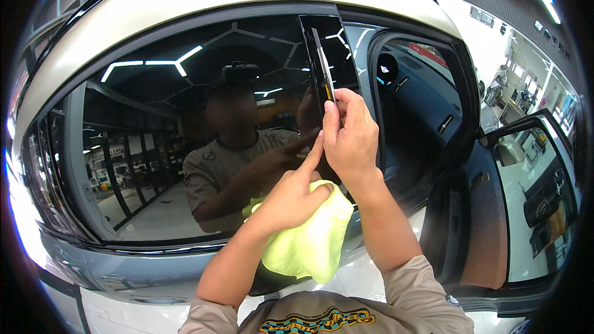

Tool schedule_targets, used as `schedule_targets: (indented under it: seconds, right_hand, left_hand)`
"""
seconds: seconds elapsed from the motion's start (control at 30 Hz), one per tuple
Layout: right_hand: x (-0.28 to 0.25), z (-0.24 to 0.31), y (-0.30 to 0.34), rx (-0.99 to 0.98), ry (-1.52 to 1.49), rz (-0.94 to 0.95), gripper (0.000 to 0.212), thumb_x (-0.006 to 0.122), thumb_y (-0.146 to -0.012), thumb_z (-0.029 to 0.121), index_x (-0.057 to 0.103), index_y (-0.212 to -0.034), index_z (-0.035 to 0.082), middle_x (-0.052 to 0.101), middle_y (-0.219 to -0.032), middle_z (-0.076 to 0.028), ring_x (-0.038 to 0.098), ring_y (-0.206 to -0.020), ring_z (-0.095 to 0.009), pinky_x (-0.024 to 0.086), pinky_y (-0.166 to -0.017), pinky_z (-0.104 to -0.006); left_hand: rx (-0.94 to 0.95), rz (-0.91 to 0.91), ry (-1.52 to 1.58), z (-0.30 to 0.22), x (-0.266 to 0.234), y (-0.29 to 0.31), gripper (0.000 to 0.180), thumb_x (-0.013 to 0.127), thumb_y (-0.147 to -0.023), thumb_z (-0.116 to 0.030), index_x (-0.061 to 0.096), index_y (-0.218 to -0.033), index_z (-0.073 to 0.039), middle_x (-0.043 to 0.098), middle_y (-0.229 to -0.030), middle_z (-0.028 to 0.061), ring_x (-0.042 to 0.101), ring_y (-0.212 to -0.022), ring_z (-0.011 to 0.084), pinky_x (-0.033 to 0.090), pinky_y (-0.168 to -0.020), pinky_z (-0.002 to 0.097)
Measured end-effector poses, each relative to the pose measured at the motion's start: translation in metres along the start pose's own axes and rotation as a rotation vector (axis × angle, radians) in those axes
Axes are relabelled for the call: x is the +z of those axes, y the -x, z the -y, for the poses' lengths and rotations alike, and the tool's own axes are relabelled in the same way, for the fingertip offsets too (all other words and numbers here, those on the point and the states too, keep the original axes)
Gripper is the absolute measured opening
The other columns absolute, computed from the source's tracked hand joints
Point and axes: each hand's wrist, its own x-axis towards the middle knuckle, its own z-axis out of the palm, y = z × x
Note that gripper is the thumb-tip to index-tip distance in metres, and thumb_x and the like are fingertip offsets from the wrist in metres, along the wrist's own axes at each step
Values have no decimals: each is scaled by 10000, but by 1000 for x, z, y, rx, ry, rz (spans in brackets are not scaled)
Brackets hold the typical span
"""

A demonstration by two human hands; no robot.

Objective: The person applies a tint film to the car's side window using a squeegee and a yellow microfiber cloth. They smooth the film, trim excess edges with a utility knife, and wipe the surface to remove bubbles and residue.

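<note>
My right hand [351,136] pinches a slim silver snap-off knife [323,62] between thumb and fingers, its long narrow body pointing up along the glossy black pillar trim [340,42] of a car door. A small yellow patch shows on the knife just above the fingertips. Just below and to the left, my left hand [289,201] reaches up with its index finger stretched to the trim's edge, close to my right thumb. A yellow-green cloth [307,241] hangs from the left hand, bunched under its other fingers. What the knife's edge touches cannot be made out.
A dark side window [154,148] left of the trim mirrors my upper body and the ceiling lights. To the right, the front door [482,229] stands swung out, with the cabin and dashboard [421,80] visible behind the frame. Pale floor tiles [365,272] lie below.
</note>
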Motion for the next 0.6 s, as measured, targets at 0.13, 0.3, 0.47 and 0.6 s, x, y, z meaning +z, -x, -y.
schedule_targets:
  seconds: [0.13, 0.3, 0.47, 0.6]
  right_hand:
    - [1, 5, -4, -23, 8, -5, 192, 635, -877, 38, 563, -1050, -7, 603, -836, -149, 625, -685, -322, 506, -604, -400]
    - [-15, -3, 27, 2, -6, 35, 182, 643, -872, 22, 571, -1038, 6, 593, -812, -132, 612, -650, -293, 493, -578, -380]
    - [-30, -12, 86, 19, 23, 49, 232, 662, -837, -19, 564, -1047, -11, 578, -752, -109, 563, -613, -264, 455, -575, -363]
    - [-22, -7, 87, -18, 12, 40, 261, 668, -812, -29, 568, -1051, -8, 587, -757, -104, 560, -624, -269, 446, -611, -377]
  left_hand:
    - [10, -8, -26, 4, 1, 1, 858, 596, -855, -99, 117, -1566, -102, 632, -741, 116, 586, -655, 200, 476, -697, 321]
    - [13, 29, -34, 9, 1, 8, 896, 596, -844, -136, 74, -1571, -147, 611, -698, 193, 572, -622, 342, 473, -701, 371]
    - [15, 56, 118, 16, -2, 13, 890, 587, -831, -77, 101, -1573, -158, 621, -705, 160, 580, -627, 262, 465, -694, 324]
    - [11, 72, 200, 21, -6, 13, 884, 580, -836, -65, 108, -1577, -160, 589, -686, 80, 506, -637, 146, 444, -693, 275]
